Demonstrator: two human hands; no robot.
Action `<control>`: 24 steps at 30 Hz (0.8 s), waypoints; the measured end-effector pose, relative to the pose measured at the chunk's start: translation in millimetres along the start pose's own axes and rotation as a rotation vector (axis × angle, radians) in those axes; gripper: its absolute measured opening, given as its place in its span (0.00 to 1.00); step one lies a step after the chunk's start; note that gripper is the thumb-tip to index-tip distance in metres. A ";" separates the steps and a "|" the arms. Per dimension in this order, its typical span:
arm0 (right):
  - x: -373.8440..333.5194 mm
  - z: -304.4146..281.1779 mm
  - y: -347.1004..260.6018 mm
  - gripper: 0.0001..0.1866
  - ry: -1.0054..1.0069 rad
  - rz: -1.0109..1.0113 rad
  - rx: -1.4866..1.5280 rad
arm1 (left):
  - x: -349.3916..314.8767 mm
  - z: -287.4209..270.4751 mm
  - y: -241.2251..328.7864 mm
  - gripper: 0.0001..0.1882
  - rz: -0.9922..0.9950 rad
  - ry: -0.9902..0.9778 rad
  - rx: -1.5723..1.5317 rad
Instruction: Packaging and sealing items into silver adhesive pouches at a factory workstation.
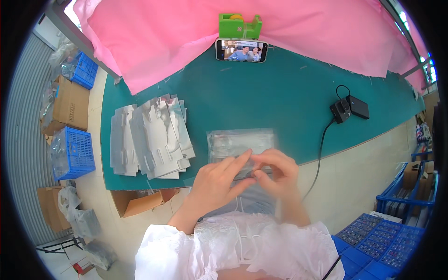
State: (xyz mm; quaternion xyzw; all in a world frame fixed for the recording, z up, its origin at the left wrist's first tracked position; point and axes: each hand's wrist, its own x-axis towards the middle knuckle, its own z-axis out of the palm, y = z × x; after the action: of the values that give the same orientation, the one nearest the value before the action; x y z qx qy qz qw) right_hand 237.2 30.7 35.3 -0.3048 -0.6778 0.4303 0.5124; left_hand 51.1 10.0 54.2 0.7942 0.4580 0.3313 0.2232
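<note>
At the table's near edge lies a clear plastic sheet (240, 138) with pale fold lines, perhaps several in a stack. My left hand (217, 182) reaches over its near part, fingers stretched out and thumb apart. Beside it, my right hand (278, 175) is closed, with thumb and fingertips pinched together near the left fingertips. What the right fingers pinch is too small or hidden to make out. To the left lie several flat, die-cut clear plastic box blanks (161, 137) in overlapping stacks.
A phone (241, 50) leans against a green tape dispenser (240, 26) at the back. Black cabled devices (349, 108) sit at the right on the green table (289, 93). Blue crates (78, 153) and cardboard boxes (72, 102) stand left; blue parts trays (380, 238) stand right.
</note>
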 end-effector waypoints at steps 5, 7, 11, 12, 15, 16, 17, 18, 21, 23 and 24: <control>2.5 -6.1 -7.4 0.19 -0.026 -0.020 -0.195 | 2.1 -3.6 6.0 0.28 -0.049 -0.063 0.051; 1.4 -8.2 -6.5 0.19 -0.039 -0.032 -0.226 | 2.8 -5.4 8.1 0.27 -0.055 -0.096 0.069; 4.3 -10.1 -1.0 0.18 -0.054 -0.116 -0.259 | 2.2 -4.6 9.1 0.25 -0.040 -0.098 0.055; 5.2 -10.6 0.0 0.18 -0.061 -0.168 -0.280 | 2.5 -5.9 10.0 0.24 -0.042 -0.116 0.049; 5.1 -11.0 2.2 0.16 -0.067 -0.197 -0.286 | 2.0 -5.5 10.6 0.21 -0.044 -0.130 0.020; 5.1 -10.7 2.8 0.16 -0.065 -0.198 -0.287 | 2.1 -4.6 9.7 0.19 -0.040 -0.128 -0.007; 5.1 -10.1 3.3 0.15 -0.055 -0.201 -0.297 | 1.9 -3.2 8.5 0.19 -0.039 -0.128 -0.007; 5.1 -9.9 4.0 0.14 -0.045 -0.205 -0.307 | 1.2 -1.1 6.9 0.17 -0.037 -0.128 -0.030; 1.4 -9.3 7.6 0.13 -0.057 -0.200 -0.331 | -3.5 7.0 -0.2 0.15 -0.020 -0.114 -0.093; 2.5 -8.6 5.3 0.13 -0.048 -0.197 -0.328 | -4.0 8.5 -0.7 0.16 -0.005 -0.100 -0.132; 3.5 -8.5 4.0 0.13 -0.040 -0.191 -0.325 | -3.0 8.3 1.5 0.15 -0.048 -0.093 -0.180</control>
State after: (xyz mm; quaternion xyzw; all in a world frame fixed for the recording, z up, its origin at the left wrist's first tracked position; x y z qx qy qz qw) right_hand 244.2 37.8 34.1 -0.3093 -0.7744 0.2705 0.4811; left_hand 57.0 6.2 48.6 0.7742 0.4347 0.3284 0.3223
